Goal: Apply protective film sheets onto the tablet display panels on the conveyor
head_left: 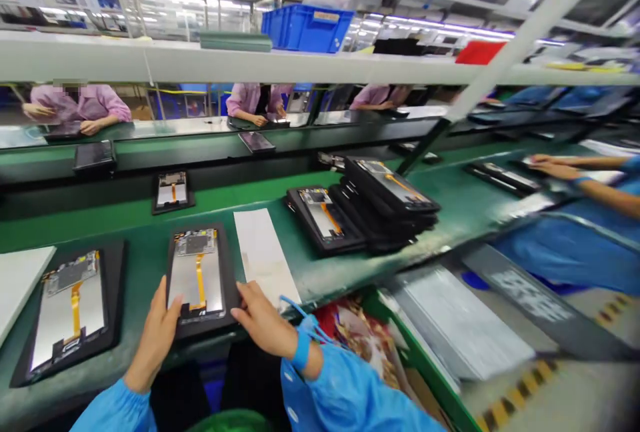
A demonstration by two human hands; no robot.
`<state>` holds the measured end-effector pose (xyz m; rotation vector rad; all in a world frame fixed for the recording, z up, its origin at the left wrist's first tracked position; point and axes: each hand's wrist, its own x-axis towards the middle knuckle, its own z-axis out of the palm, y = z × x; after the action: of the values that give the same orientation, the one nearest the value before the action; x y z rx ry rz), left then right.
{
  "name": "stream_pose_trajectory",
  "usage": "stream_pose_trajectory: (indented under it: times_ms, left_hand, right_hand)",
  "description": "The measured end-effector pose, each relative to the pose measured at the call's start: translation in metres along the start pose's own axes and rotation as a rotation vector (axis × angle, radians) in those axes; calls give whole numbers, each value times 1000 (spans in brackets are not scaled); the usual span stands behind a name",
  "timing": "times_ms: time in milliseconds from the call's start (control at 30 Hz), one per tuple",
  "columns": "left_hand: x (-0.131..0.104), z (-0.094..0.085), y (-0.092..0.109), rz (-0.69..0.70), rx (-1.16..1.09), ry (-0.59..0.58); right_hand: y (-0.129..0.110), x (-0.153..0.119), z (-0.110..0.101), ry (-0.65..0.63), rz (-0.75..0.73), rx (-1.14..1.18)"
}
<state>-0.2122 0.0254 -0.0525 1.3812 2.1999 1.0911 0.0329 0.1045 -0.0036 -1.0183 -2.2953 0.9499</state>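
In front of me an open-backed tablet (213, 279) lies in a black tray (230, 285), showing its circuit board, an orange ribbon cable and a silvery panel. My left hand (156, 332) grips the tray's left edge, thumb on top near the tablet's lower corner. At the right edge, my right hand (265, 322) pinches the tray between thumb and fingers; a blue wrist strap (302, 349) is around that wrist. To the left rests another open tablet (70, 309) on a black tray. A white strip (265, 252) lies just to the right.
Stacked trays with tablets (390, 205) stand right of the white strip. Beyond runs a green conveyor belt (125, 212) carrying another tablet (171, 191). A slanted post (480, 79) rises at right. Below the bench edge sits a green bin (430, 379). A co-worker's hands (555, 167) are at far right.
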Motion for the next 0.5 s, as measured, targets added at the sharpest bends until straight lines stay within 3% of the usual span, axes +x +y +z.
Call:
stream_pose_trajectory:
  times_ms: [67, 133, 200, 267, 367, 433, 500]
  left_hand:
    - [-22, -10, -20, -60, 0, 2]
    - [-29, -20, -27, -49, 88, 26]
    - [-29, -28, -17, 43, 198, 93]
    - [-25, -27, 8, 209, 244, 134]
    - [-16, -4, 55, 546, 254, -42]
    - [-7, 22, 82, 710, 312, -221]
    - [1, 48, 97, 790, 387, -340]
  right_hand:
    - [-8, -23, 26, -9, 23, 6]
    - [-9, -31, 33, 6, 13, -12]
    - [-2, -27, 20, 63, 15, -66]
    - [11, -12, -5, 125, 62, -154]
    - [34, 29, -35, 145, 141, -272]
    - [48, 60, -39, 120, 174, -312]
    - [57, 83, -34, 95, 206, -342]
